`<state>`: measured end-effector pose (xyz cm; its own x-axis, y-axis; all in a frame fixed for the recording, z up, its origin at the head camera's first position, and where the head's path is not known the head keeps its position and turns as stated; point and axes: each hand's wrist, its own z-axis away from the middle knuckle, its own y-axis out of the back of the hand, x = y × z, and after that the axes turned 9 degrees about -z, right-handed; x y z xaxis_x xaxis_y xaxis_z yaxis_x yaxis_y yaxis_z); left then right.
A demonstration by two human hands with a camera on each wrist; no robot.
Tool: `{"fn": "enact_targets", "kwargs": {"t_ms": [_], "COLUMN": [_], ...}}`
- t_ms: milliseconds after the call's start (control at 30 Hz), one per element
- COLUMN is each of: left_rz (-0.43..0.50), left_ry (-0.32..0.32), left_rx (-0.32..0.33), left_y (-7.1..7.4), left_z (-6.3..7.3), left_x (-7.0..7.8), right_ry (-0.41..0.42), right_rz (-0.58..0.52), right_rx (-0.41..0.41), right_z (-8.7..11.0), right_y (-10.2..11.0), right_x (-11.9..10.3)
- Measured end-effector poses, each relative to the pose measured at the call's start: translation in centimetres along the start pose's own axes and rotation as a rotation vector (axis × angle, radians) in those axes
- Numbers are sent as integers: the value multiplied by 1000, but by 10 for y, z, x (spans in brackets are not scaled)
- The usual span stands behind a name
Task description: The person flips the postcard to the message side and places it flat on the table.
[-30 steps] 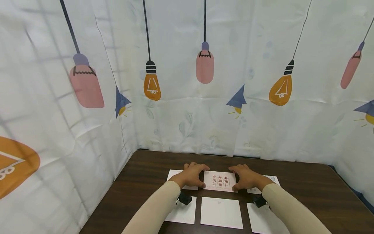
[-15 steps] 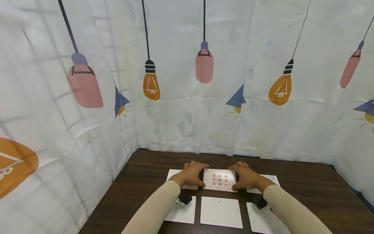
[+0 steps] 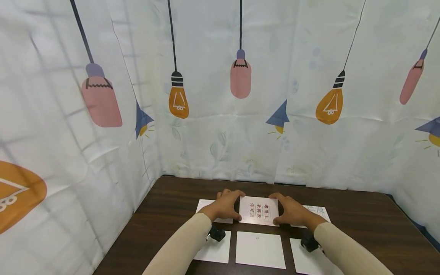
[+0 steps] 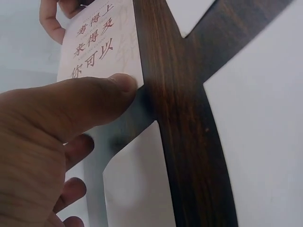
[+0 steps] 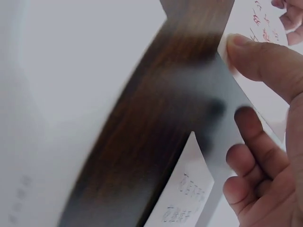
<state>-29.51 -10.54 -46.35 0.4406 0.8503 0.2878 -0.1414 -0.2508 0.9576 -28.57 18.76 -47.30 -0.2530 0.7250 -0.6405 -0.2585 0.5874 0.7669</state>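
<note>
A pale pink card (image 3: 259, 211) with red Chinese characters is held between both hands in the head view, its far edge raised off the table. My left hand (image 3: 224, 206) pinches its left side. In the left wrist view the thumb (image 4: 124, 82) presses near a corner of the card (image 4: 97, 42). My right hand (image 3: 292, 211) pinches the opposite side; in the right wrist view its thumb (image 5: 241, 47) lies at the card's corner, other fingers curled below. The card's underside is hidden.
More white cards lie on the dark wooden table (image 3: 161, 229): one partly under the left hand (image 3: 203, 205), a printed card (image 3: 319, 211) by the right hand, and a near row with a middle card (image 3: 260, 250). A patterned curtain (image 3: 213, 145) stands behind the table.
The far edge of the pink card has risen a little between the hands. My right wrist has shifted slightly to the right; the left hand stays nearly in place.
</note>
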Motion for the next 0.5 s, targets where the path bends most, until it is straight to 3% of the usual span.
{"fn": "enact_targets", "kwargs": {"t_ms": [167,500], "left_rz": [58,44], "left_ry": [5,-65], "left_rx": [8,44], "left_y": [1,3], "left_z": [3,4], "left_x": [0,0], "right_ry": [25,111], "right_rz": [-71,-119], "right_rx": [-17,-22], "right_z": [2,11], "right_y": [0,3], "right_x": [0,-1]}}
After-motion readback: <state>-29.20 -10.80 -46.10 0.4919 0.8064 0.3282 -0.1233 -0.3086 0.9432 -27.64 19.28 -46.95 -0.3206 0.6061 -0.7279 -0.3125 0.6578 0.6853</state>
